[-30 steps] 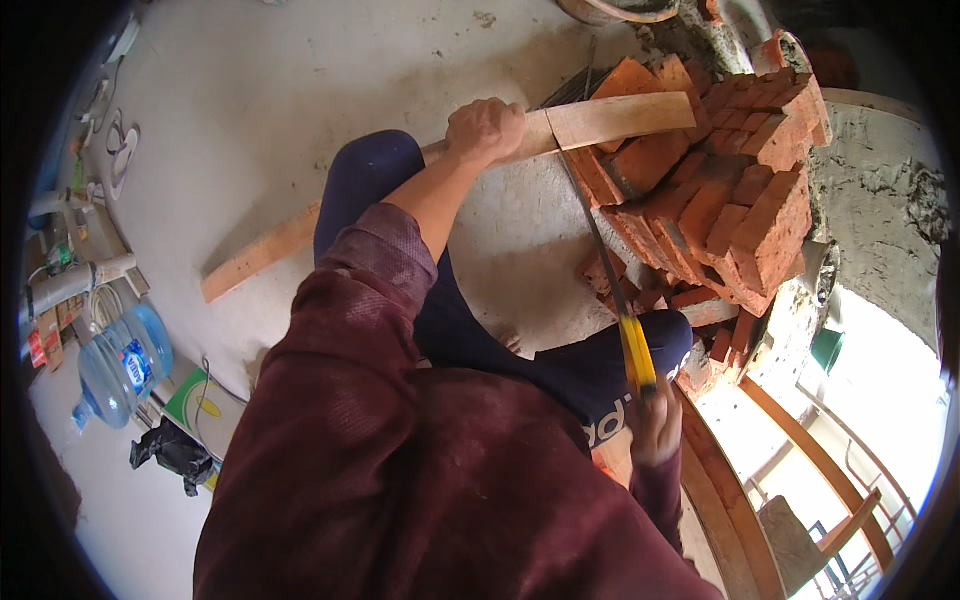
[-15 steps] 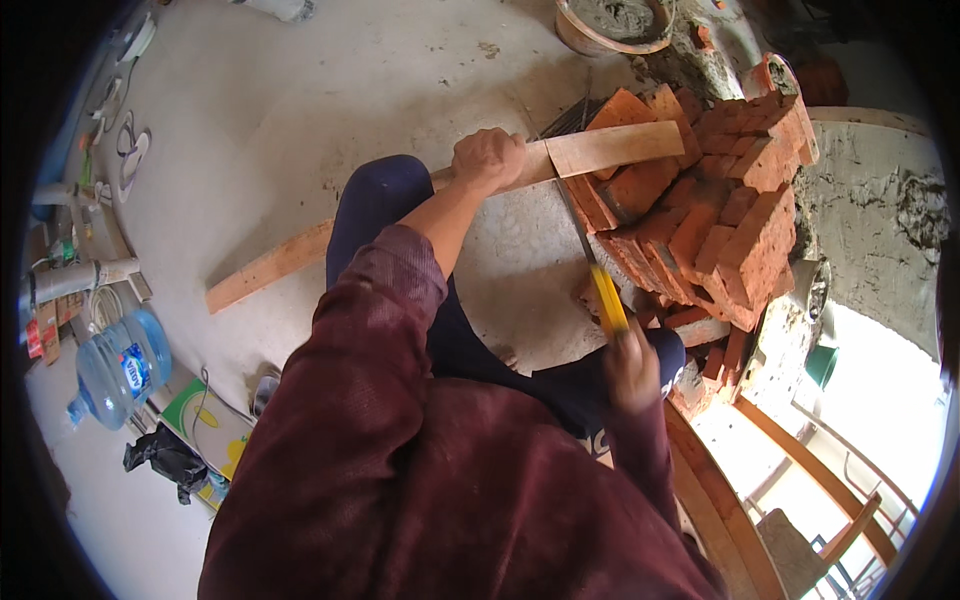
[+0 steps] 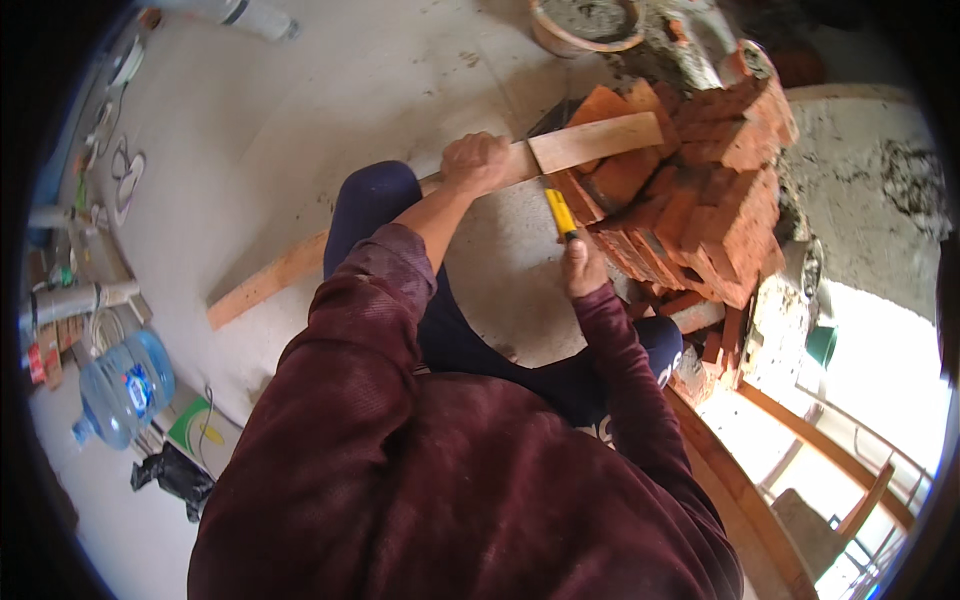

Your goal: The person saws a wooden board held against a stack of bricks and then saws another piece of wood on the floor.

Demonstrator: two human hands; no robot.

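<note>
My left hand (image 3: 474, 163) is closed over a long wooden board (image 3: 600, 142). The board lies slantwise across my bent left knee, and its right end rests over the bricks. In my closed right hand (image 3: 585, 268) is a handsaw (image 3: 561, 212) with a yellow and black handle. Its thin dark blade crosses the board at a cut line just right of my left hand. How deep the cut goes cannot be made out.
A stack of red bricks (image 3: 715, 225) stands right of my hands. Behind it sits a mortar bucket (image 3: 588, 28). To the left are a large water bottle (image 3: 127, 388), a black plastic bag (image 3: 175, 480) and slippers (image 3: 128, 180). Wooden beams (image 3: 735, 485) lie at lower right.
My right hand has pushed the saw forward, away from my body and slightly left, bringing the handle close to the board. My left hand keeps its hold. The whole view has shifted a little.
</note>
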